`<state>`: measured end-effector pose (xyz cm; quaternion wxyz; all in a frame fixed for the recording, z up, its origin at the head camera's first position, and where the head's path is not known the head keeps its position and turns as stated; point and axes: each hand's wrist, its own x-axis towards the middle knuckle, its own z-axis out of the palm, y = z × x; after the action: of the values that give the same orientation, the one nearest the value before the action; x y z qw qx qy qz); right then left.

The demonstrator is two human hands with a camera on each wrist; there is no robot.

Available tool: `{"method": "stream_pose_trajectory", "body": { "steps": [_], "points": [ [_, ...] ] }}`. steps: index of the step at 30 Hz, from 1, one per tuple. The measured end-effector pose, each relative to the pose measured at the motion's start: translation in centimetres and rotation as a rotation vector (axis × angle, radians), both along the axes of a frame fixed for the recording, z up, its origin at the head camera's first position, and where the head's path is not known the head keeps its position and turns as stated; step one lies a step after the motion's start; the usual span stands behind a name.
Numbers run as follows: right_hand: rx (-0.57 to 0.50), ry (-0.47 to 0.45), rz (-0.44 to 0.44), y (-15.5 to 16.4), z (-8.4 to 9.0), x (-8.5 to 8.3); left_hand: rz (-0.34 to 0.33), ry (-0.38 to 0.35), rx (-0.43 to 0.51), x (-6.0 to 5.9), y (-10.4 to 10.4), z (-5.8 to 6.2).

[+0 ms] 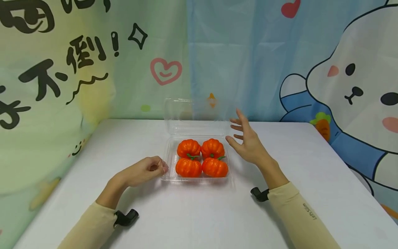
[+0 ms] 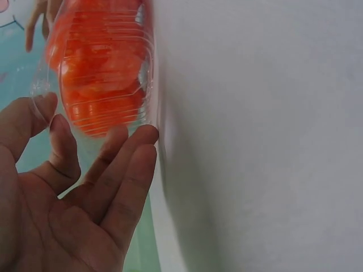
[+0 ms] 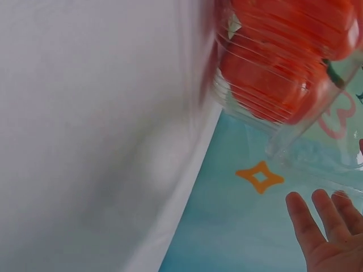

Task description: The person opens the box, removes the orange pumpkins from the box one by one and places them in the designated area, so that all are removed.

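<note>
A clear plastic clamshell box sat near the middle of the white table, its hinged lid standing upright at the far edge, so transparent that the backdrop showed through it. The shallow tray had faintly ribbed walls, seen most plainly in the left wrist view, where the ridges ran across the orange behind them. Inside lay four small orange pumpkins, packed two by two and touching one another; each was glossy, deeply lobed, and topped with a short green stem.

The left hand rested on the table just beside the tray's near left corner, its fingers curled loosely inward with the knuckles toward the plastic. In the left wrist view the fingertips lay right at the tray's edge, relaxed and gripping nothing; whether they actually touched the plastic could not be told.

The right hand was raised off the table just to the right of the box, at the level of the lid's right edge, palm facing the box, fingers straight and spread apart, holding nothing. The right wrist view showed only the fingertips apart from the blurred tray.

Both forearms wore beige sleeves with a black strap at each wrist.
</note>
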<state>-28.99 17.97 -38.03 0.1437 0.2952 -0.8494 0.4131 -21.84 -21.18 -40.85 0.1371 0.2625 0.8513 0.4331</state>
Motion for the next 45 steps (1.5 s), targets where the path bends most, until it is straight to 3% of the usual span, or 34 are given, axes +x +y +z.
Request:
{"method": "stream_pose_trajectory", "body": {
  "steps": [21,45],
  "points": [
    [0.099,-0.152,0.0,-0.1,-1.6,-1.2,0.02,-0.024,-0.05,0.3,0.0,0.2],
    [0.291,-0.219,-0.009,0.1,-2.0,-2.4,0.015,-0.037,-0.058,0.7,-0.1,0.3]
  ]
}}
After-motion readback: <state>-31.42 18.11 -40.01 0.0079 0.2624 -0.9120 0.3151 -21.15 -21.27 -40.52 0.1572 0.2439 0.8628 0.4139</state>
